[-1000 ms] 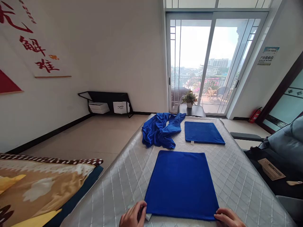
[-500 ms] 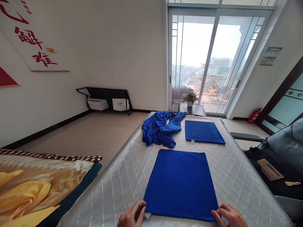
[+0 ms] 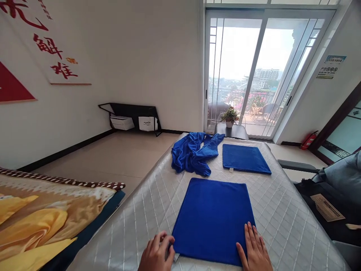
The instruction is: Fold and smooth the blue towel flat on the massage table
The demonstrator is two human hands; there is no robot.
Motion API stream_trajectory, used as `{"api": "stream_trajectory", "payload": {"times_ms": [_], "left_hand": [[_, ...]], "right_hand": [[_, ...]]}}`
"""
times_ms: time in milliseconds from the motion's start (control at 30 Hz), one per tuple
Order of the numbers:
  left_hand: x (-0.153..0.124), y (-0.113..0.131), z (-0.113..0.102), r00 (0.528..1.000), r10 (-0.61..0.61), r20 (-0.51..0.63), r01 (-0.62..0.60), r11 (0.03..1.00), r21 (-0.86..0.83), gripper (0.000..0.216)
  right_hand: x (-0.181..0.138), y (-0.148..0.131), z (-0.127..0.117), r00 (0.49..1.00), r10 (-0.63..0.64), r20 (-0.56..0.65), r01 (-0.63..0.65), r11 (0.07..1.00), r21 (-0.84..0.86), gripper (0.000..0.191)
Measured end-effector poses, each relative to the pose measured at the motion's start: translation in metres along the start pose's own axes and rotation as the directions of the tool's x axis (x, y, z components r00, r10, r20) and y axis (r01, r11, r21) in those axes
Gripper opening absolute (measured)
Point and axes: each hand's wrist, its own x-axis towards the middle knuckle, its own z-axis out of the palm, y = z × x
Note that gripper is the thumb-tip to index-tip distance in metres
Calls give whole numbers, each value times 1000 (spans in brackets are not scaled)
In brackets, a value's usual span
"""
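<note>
A smooth blue square cloth (image 3: pixel 213 220) with a small white tag at its near left corner lies flat in front of me. My left hand (image 3: pixel 158 251) is at that corner, fingers bent and thumb apart, fingertips beside the cloth's edge. Flat on the near right part of the cloth rests my right hand (image 3: pixel 254 248), its thumb spread away from the fingers. Farther off lies a second blue square cloth (image 3: pixel 245 159), also tagged. To its left is a crumpled heap of blue cloth (image 3: pixel 194 152).
Everything blue lies on a bed-like surface with a silvery quilted cover (image 3: pixel 135 222). On the left is a yellow-brown patterned blanket (image 3: pixel 81 205). A chair holding a potted plant (image 3: pixel 229 118) stands beyond the far end. At right are a grey chair (image 3: pixel 344 173) and a fire extinguisher (image 3: pixel 308 140).
My right hand has left the near right corner and now lies flat on the cloth. My left hand has loosened from its pinch at the left corner. The view has turned slightly left.
</note>
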Motion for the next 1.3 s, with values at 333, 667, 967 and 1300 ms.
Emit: {"api": "stream_trajectory", "payload": {"times_ms": [333,667,967,1300], "left_hand": [[28,148,69,685,716,135,-707,698,-114,59],[26,94,94,860,502,90,-510,851,126,72],[4,5,89,997,74,-26,-65,962,267,79],[4,4,90,998,37,-47,-26,976,218,82]], "right_hand": [[1,6,8,997,-72,27,73,995,-67,72],[2,-5,10,997,-6,-82,1,998,-69,84],[3,-2,5,1000,16,10,-15,999,-44,83],[6,-5,-22,991,27,133,-21,999,-47,79]]}}
